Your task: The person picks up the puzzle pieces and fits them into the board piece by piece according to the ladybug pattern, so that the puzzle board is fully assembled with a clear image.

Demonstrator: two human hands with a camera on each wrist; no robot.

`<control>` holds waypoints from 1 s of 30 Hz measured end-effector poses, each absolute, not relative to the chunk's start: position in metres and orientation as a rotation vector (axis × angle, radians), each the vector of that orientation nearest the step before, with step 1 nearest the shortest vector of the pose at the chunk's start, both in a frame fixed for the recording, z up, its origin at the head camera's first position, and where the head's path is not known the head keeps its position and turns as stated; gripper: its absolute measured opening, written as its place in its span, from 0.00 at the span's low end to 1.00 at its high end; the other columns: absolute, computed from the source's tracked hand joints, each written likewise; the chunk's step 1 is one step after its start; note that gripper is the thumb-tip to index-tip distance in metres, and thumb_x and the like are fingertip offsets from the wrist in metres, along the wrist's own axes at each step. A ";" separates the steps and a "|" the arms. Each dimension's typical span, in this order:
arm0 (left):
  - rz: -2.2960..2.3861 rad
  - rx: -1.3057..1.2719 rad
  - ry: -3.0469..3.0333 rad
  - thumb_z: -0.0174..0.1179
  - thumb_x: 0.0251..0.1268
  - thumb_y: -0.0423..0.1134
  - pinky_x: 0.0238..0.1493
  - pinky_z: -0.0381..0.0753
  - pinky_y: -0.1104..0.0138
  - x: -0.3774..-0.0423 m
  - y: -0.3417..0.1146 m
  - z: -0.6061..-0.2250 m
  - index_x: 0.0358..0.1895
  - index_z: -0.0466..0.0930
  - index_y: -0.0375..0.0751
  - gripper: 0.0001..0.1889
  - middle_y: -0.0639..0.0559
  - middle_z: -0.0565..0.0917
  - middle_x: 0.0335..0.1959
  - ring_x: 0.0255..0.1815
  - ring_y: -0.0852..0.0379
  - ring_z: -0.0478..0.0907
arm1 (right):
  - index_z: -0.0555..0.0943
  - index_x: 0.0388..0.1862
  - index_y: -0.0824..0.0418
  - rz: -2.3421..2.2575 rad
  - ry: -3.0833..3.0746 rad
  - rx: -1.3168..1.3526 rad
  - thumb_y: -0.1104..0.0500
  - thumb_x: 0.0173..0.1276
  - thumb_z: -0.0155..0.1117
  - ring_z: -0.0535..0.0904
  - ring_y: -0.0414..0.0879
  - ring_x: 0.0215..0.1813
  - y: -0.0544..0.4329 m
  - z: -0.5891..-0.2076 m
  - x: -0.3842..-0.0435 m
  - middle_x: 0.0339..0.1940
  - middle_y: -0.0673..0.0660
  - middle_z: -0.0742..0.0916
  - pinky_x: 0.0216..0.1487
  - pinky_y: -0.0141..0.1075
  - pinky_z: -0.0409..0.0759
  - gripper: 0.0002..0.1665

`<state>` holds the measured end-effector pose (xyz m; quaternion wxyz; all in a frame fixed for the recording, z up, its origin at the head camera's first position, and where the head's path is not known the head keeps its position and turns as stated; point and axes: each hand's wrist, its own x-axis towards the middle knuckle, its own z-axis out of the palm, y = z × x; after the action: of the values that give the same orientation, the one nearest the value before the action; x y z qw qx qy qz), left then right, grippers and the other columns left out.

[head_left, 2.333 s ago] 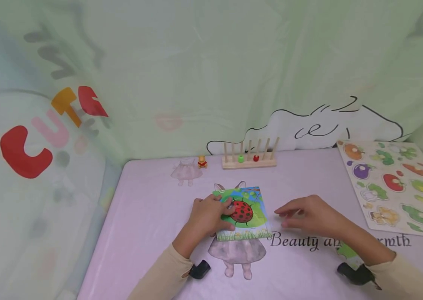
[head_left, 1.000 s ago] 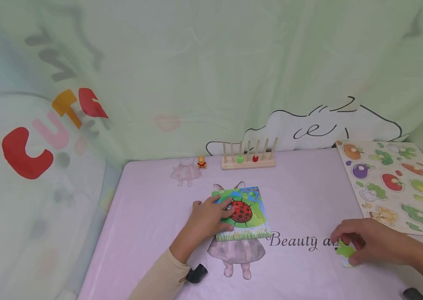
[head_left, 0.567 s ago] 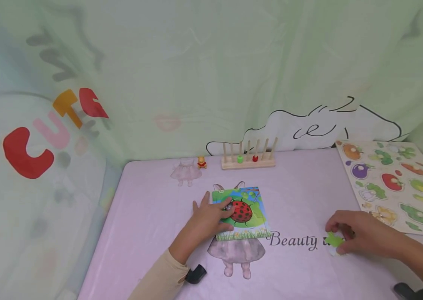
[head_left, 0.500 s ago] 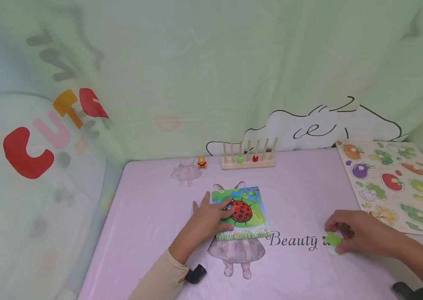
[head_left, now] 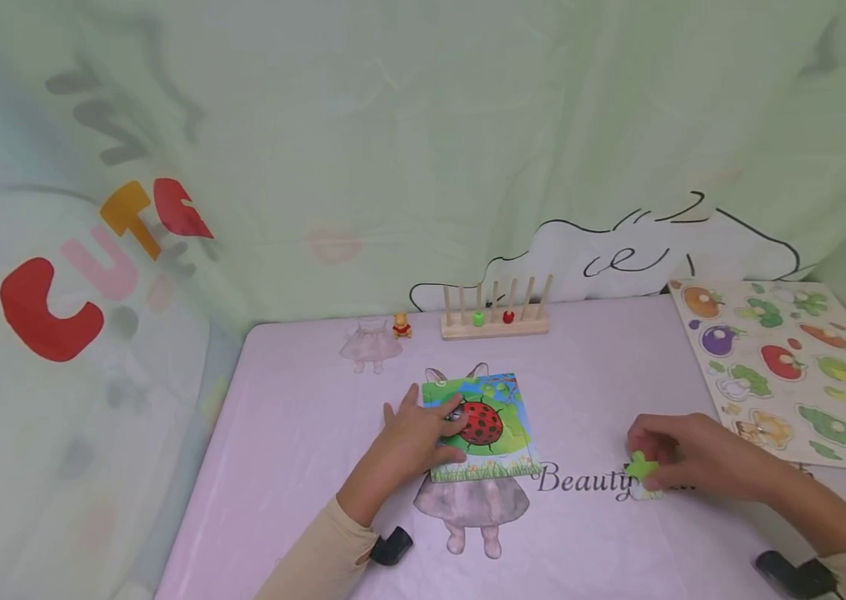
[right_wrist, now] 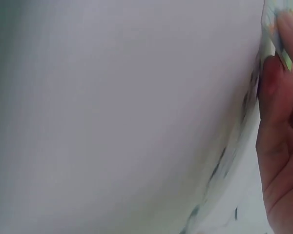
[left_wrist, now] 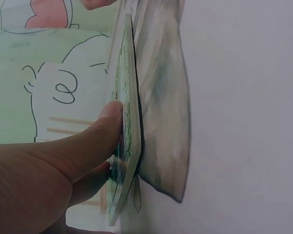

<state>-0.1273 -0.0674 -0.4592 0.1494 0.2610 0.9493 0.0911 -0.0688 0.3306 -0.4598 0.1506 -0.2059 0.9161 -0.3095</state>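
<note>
A square ladybug jigsaw puzzle (head_left: 499, 450) lies on the table in front of the person. The left hand (head_left: 409, 440) rests on its left side with fingers spread, covering part of the picture. In the left wrist view, the thumb touches the face of the puzzle (left_wrist: 133, 112), whose thin edge shows. To the right, over the printed lettering, the right hand (head_left: 703, 460) pinches a small green and white puzzle piece (head_left: 641, 469) between thumb and fingers. The right wrist view shows only a corner of this piece (right_wrist: 270, 18) at the upper right.
A wooden peg rack (head_left: 494, 327) with a green bead and a red bead stands at the back. Beside it is a small bear figure (head_left: 402, 326). A vegetable knob-puzzle board (head_left: 748, 400) lies at the right. Curtain-like printed fabric (head_left: 392, 150) hangs behind the table.
The right hand reached right, took hold of the green puzzle piece from the table and has carried it left toward the ladybug puzzle. The left hand has stayed on the puzzle, its fingers spreading slightly.
</note>
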 end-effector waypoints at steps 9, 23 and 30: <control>0.265 0.751 2.726 0.68 0.61 0.61 0.65 0.62 0.25 -0.128 -0.068 -0.458 0.69 0.77 0.65 0.31 0.64 0.66 0.79 0.80 0.26 0.53 | 0.82 0.46 0.44 -1.022 2.550 -0.614 0.49 0.63 0.76 0.77 0.35 0.38 0.298 -0.459 -0.083 0.34 0.40 0.84 0.38 0.28 0.77 0.15; 0.271 0.757 2.723 0.67 0.61 0.61 0.65 0.62 0.25 -0.127 -0.068 -0.457 0.69 0.77 0.63 0.31 0.64 0.66 0.79 0.80 0.26 0.53 | 0.84 0.49 0.50 -1.156 2.473 -0.599 0.58 0.66 0.74 0.81 0.38 0.40 0.243 -0.455 -0.104 0.37 0.46 0.85 0.43 0.30 0.82 0.13; 0.274 0.753 2.723 0.67 0.61 0.61 0.66 0.61 0.25 -0.127 -0.068 -0.457 0.69 0.77 0.64 0.31 0.64 0.66 0.78 0.80 0.26 0.53 | 0.86 0.49 0.54 -1.166 2.533 -0.518 0.57 0.62 0.77 0.81 0.37 0.36 0.220 -0.454 -0.113 0.33 0.45 0.86 0.41 0.29 0.80 0.16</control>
<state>-0.1272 -0.0682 -0.4571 0.1510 0.2624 0.9483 0.0955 -0.1134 0.2197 -0.4544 0.1519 -0.1804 0.8827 -0.4064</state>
